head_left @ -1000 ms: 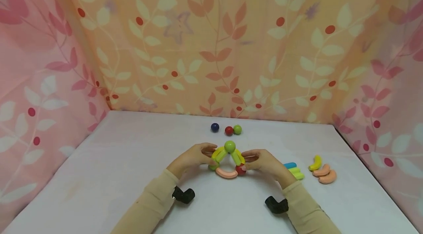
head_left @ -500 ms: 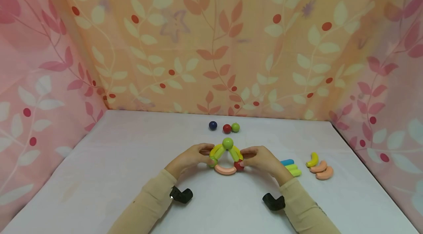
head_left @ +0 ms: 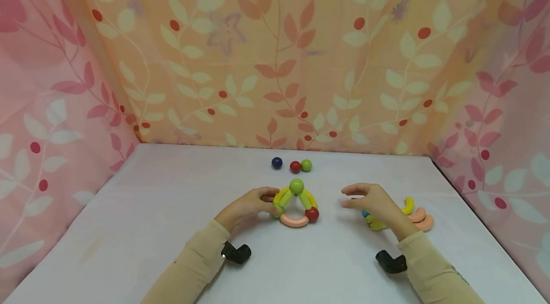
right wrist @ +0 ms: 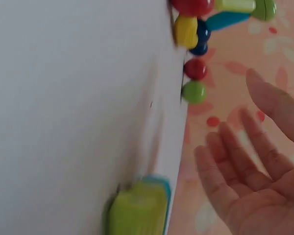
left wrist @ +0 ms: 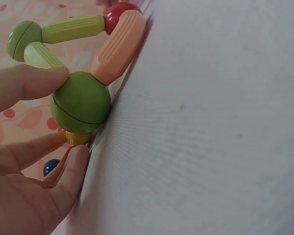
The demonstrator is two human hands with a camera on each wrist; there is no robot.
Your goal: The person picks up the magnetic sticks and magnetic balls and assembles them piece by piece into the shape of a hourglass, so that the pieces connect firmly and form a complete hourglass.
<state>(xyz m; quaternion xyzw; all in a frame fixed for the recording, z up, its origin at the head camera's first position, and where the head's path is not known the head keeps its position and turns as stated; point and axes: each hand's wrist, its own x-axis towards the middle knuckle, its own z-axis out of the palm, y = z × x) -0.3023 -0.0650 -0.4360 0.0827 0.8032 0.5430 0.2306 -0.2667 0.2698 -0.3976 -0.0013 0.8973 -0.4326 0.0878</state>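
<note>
A small frame of toy balls and sticks stands on the white table. At its top sits a light green ball (head_left: 296, 186), from which two light green sticks (head_left: 306, 200) slope down. A red ball (head_left: 312, 214) and a darker green ball (left wrist: 82, 103) form its front corners, joined by a pink curved stick (head_left: 294, 221); yellow curved sticks (head_left: 281, 194) lie behind. My left hand (head_left: 247, 206) pinches the darker green corner ball between thumb and fingers. Apart from the frame, my right hand (head_left: 374, 201) hovers with relaxed fingers, holding nothing, near loose green sticks (head_left: 377, 224), partly hidden by it.
Loose dark blue (head_left: 277, 163), red (head_left: 295, 167) and green (head_left: 306, 165) balls lie behind the frame. A yellow curved stick (head_left: 408, 205) and pink curved sticks (head_left: 424, 223) lie to the right. A patterned curtain (head_left: 206, 70) surrounds the table's back and sides.
My right hand has let go of the red ball corner and moved right, over beside the loose sticks. My left hand keeps its hold, and the frame stays standing.
</note>
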